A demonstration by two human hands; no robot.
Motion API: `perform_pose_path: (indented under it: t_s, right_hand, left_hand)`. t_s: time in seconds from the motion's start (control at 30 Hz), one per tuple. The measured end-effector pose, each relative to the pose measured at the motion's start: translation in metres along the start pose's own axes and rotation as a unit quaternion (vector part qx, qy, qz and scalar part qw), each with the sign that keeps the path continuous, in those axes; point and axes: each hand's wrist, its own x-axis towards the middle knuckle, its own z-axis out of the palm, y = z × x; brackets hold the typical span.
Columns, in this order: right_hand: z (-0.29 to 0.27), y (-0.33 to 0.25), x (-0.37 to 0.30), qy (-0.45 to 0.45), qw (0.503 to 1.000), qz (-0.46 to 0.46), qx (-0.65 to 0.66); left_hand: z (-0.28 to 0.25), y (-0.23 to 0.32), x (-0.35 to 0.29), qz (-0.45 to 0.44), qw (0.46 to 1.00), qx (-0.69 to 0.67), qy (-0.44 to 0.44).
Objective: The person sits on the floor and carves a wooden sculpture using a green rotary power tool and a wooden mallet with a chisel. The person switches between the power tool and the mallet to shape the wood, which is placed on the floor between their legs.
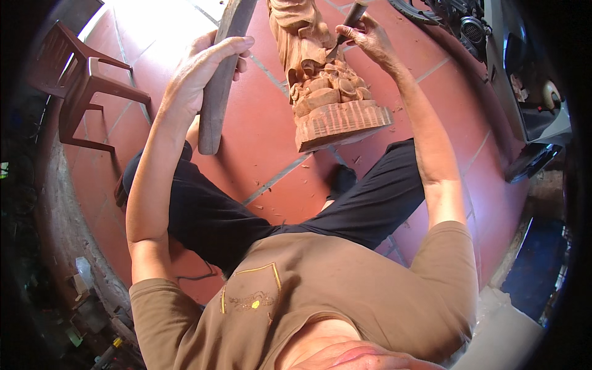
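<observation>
A reddish-brown wooden carving (332, 86) stands on the tiled floor ahead of my legs, with draped folds above, rounded lumps below and a ridged base. Its top runs out of view. My left hand (206, 65) is wrapped round a long, flat, greyish wooden bar (216, 111), held to the left of the carving and apart from it. In my right hand (371, 43) is a chisel (354, 15), its dark handle tilted up to the right. The chisel's blade points down at the carving's right side, at the lumps; whether it touches cannot be made out.
A brown plastic chair (92, 80) stands at the left. A motorbike (524, 68) is parked along the right, its wheel near the top edge. Small wood chips lie on the red tiles (280, 191) between my legs. Assorted clutter (92, 308) fills the lower left.
</observation>
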Motion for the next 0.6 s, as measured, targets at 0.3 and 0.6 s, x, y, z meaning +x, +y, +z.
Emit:
perform_pose_path:
  t_s: [0.3, 0.6]
  right_hand:
    - [0.000, -0.002, 0.003, -0.049, 0.998, -0.032, 0.034]
    - [0.002, 0.016, 0.000, -0.082, 0.993, -0.045, 0.067]
  left_hand:
    - [0.008, -0.009, 0.006, -0.011, 0.997, 0.061, -0.037]
    - [0.012, -0.013, 0.008, -0.009, 0.997, 0.076, -0.034]
